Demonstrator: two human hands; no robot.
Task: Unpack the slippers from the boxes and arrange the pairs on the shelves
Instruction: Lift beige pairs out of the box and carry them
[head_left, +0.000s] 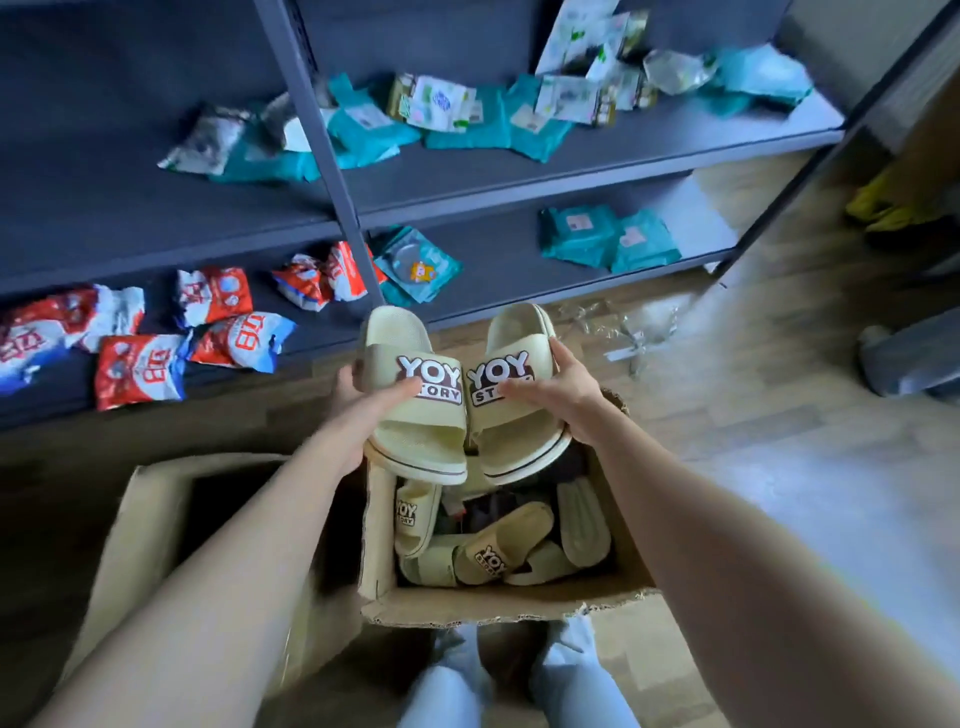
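I hold a pair of cream slippers with brown "YOY STORY" straps side by side above an open cardboard box (498, 605). My left hand (358, 400) grips the left slipper (410, 415), thumb across its strap. My right hand (561, 395) grips the right slipper (519, 415), thumb on the strap and fingers round its outer edge. Inside the box lie several more cream slippers (488, 551), jumbled. The dark grey shelves (519, 187) stand just beyond the pair.
A second open box (156, 525) sits left of the first. Red-and-white packets (140, 364) lie on the bottom shelf at left, teal packets (608, 239) at right and more on the shelf above. Crumpled clear plastic (623, 325) lies on the wooden floor. My legs are below the box.
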